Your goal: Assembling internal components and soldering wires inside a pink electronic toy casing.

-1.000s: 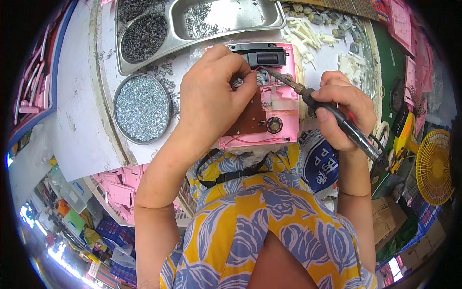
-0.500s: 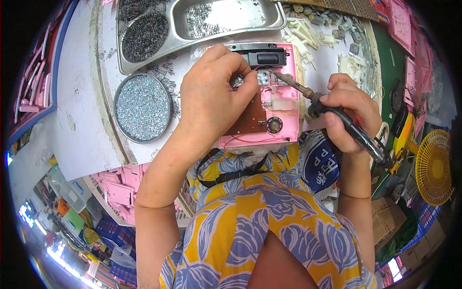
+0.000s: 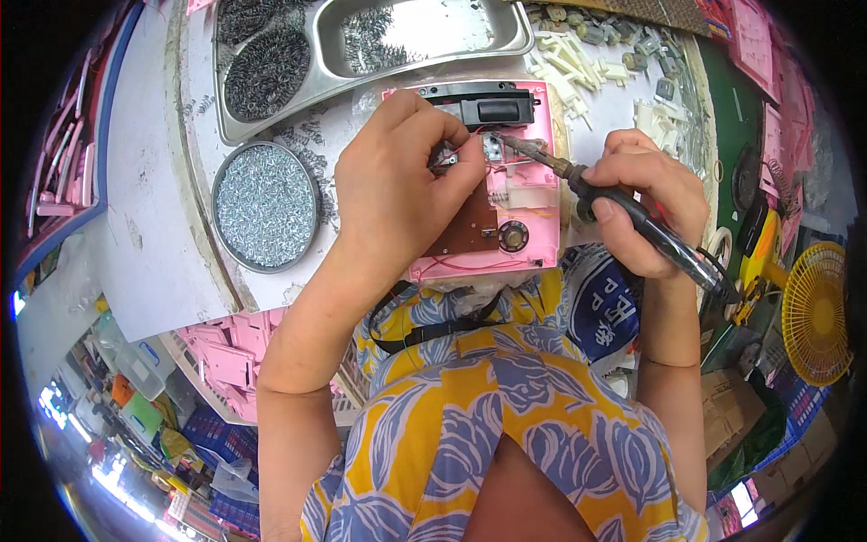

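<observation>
A pink plastic housing [image 3: 542,217] lies in front of me, with a black battery-box-like part [image 3: 492,108] at its far edge. Inside it sit a brown circuit board [image 3: 465,226], a small round speaker-like part [image 3: 514,236] and thin red wires. My left hand [image 3: 397,176] is over the housing's left side, thumb and fingers pinched together at a red wire; the exact grip is partly hidden. In my right hand [image 3: 650,199] is a soldering iron [image 3: 637,212], held by its black handle. Its tip reaches the small metal part [image 3: 492,147] beside my left fingertips; whether they touch, I cannot tell.
A round dish of small silvery screws or pins [image 3: 265,206] stands to the left. Behind it is a metal tray [image 3: 316,81] with dark springs. White plastic pieces [image 3: 573,63] and small motors lie at the far right. A yellow fan [image 3: 815,312] stands right, pink parts [image 3: 226,357] lower left.
The soldering iron's tip has shifted slightly left. My left hand stays pinched in nearly the same place.
</observation>
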Demonstrator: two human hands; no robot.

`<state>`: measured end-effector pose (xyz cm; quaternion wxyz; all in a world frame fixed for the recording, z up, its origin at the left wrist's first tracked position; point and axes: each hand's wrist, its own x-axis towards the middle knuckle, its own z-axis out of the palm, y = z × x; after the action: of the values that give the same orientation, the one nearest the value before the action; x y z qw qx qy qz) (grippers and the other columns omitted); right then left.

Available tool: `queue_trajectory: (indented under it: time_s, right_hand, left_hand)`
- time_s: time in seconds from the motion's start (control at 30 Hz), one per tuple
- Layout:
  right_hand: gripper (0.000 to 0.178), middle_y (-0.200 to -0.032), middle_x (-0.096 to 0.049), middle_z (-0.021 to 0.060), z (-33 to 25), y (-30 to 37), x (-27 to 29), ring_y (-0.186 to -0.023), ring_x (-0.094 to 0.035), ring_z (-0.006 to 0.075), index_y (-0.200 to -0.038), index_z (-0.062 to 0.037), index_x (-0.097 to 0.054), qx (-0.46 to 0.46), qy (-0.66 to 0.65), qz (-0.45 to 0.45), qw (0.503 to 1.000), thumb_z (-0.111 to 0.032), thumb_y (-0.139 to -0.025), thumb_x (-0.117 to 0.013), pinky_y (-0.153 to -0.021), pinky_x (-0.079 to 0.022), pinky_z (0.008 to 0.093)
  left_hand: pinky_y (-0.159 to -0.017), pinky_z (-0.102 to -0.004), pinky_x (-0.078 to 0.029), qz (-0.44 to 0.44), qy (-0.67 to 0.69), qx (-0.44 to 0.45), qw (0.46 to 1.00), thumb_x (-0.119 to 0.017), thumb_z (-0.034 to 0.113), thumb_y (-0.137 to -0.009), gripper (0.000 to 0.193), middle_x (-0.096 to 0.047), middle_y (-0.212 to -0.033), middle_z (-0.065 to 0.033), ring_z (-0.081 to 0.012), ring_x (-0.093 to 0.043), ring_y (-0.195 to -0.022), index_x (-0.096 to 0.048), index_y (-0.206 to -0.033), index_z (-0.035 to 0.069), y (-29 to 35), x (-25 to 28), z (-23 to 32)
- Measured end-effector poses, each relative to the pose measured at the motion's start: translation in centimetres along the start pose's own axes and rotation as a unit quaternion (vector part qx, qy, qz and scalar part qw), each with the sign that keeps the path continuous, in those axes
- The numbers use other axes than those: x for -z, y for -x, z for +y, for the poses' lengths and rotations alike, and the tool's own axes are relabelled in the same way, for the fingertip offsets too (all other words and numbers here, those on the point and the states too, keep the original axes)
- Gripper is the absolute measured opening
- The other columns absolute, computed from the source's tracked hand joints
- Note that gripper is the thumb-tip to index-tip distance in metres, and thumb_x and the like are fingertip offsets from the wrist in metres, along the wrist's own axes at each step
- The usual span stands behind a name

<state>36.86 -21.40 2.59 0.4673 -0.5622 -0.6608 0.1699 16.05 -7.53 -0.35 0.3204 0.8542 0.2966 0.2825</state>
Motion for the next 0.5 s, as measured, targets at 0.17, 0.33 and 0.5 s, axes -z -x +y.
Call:
queue_trajectory:
  time_s: [0.17,0.33,0.5]
  right_hand:
    - [0.022,-0.067,-0.062,0.0063,0.2,-0.4,-0.54,-0.057,-0.057,0.0218,-0.092,-0.0023,-0.072,0.007,0.007,-0.003,1.0,-0.006,-0.07,-0.074,-0.064,-0.047,0.0327]
    - [0.022,-0.069,-0.064,0.0068,0.01,-0.83,-0.56,-0.058,-0.058,0.0217,-0.092,-0.0025,-0.071,0.002,0.009,-0.011,1.0,-0.006,-0.07,-0.075,-0.064,-0.048,0.0326]
    - [0.021,-0.069,-0.064,0.0069,0.11,-0.88,-0.64,-0.058,-0.058,0.0211,-0.091,-0.0028,-0.071,0.009,0.005,-0.005,1.0,-0.007,-0.071,-0.075,-0.065,-0.048,0.0325]
  left_hand:
    - [-0.054,-0.0334,-0.049,0.008,0.024,0.0,1.0,-0.079,0.009,-0.077,0.012,-0.059,-0.078,-0.0058,-0.021,-0.06,-0.06,-0.067,-0.078,0.006,0.07,-0.27,-0.19]
    - [-0.053,-0.0328,-0.048,0.02,0.025,-0.008,0.999,-0.08,0.008,-0.077,0.013,-0.058,-0.077,-0.0056,-0.0208,-0.06,-0.06,-0.067,-0.078,0.006,0.13,-0.46,-0.39]
    - [-0.053,-0.0325,-0.049,0.021,0.019,-0.015,0.999,-0.079,0.008,-0.077,0.013,-0.058,-0.079,-0.0053,-0.0206,-0.06,-0.06,-0.067,-0.079,0.007,0.15,-0.51,-0.41]
